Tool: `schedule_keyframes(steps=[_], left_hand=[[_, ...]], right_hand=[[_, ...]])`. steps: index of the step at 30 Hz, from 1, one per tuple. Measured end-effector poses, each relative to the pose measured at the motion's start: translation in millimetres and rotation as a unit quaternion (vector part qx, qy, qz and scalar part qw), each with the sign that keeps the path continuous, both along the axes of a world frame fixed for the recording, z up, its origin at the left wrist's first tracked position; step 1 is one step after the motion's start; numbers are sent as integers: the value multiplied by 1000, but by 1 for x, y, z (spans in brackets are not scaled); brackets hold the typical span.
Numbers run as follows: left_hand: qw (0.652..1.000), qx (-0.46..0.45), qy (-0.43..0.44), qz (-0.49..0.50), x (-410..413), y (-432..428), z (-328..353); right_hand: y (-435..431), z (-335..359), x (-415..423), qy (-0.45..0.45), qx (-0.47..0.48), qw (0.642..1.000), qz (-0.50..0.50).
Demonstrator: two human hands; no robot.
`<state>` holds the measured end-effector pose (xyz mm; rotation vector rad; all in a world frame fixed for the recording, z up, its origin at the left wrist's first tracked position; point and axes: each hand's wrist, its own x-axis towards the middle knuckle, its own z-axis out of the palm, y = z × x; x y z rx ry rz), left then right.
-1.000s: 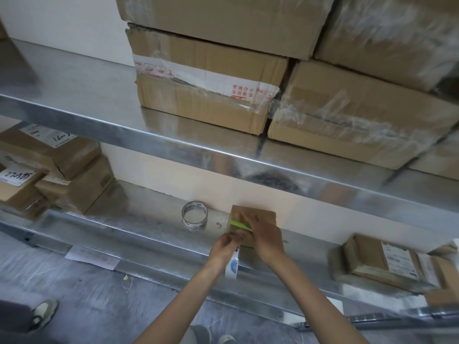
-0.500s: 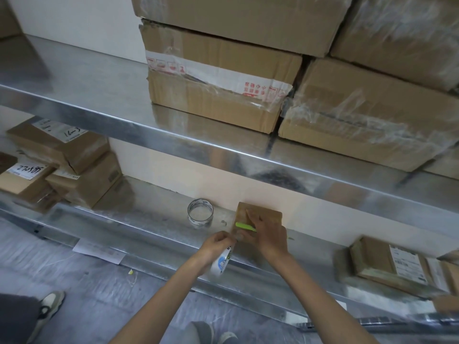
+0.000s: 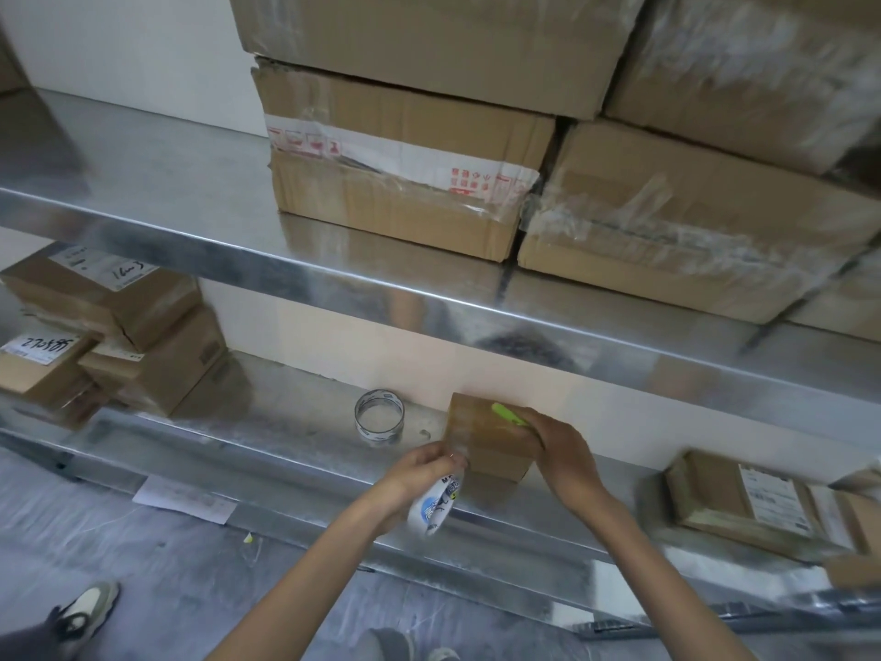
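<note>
Taping job on the small box (image 3: 486,446) looks mid-way, as a judgement: it sits on the lower shelf (image 3: 286,422) near the back wall, and a glossy clear strip already shows over its top and left front face. Left hand (image 3: 419,474) has its fingers curled round the tape roll (image 3: 434,510) and holds it against the box's lower left front corner, roll hanging below the shelf edge. Right hand (image 3: 562,460) rests on the box top, fingers wrapped round a green cutter (image 3: 507,413) whose tip points left across the lid. Left to do, probably: cut the strip, press the end down; whether the other seams are sealed, cannot tell. Spare roll (image 3: 379,416) stands just beside the box on its left.

Writing: tape roll has a blue-and-white print, with an "M" at the rim and the rest unreadable. Stacked boxes (image 3: 119,326) at left carry handwritten labels, roughly "1643" and "270388". Carton (image 3: 405,193) on the upper shelf has white tape with red handling symbols. Labelled parcel (image 3: 743,508) at right: print too blurred to read.
</note>
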<state>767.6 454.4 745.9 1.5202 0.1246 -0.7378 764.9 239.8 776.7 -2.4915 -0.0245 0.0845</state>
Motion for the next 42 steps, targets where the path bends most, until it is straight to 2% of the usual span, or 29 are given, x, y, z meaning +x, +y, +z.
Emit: schedule_keyframes(steps=[4,6,12,17,20,22,24,25,27,29,31,37,42], left_hand=[[1000,-20,-12,-15,-1,-15,14],[999,-27,-17,-21,-3,-21,19],[998,-46,-25,-28,-8,-28,29],[997,-76,-13,-12,-9,-28,35],[996,-87,-1,10,-10,-28,39],[995,-92,-6,22,-10,-29,42],[996,-81,-26,20,-11,-30,43],[996,-75,-36,19,-12,-31,45],[995,-79,-63,19,-13,-33,46],[991,-104,-84,17,-13,-35,48],[988,-117,-95,17,-13,-37,49],[986,-74,-148,13,-7,-39,54],[986,-77,-149,6,-4,-42,56]], right_hand=[[-28,-11,-5,-86,-98,977,-169],[-40,-32,-6,-86,-110,967,-212],[-56,-102,-4,72,-117,974,-181],[-58,-110,0,74,-84,982,-153],[-54,-98,-1,13,-117,982,-146],[-42,-70,-3,-70,-60,981,-173],[-22,-31,-7,-130,76,973,-176],[-11,-12,-9,-131,138,971,-148],[10,15,-12,-69,204,973,-77],[22,26,-11,-13,207,977,-46],[27,35,-8,-5,216,975,-53],[28,52,-10,-61,190,980,-8],[28,63,-6,-94,170,980,-33]])
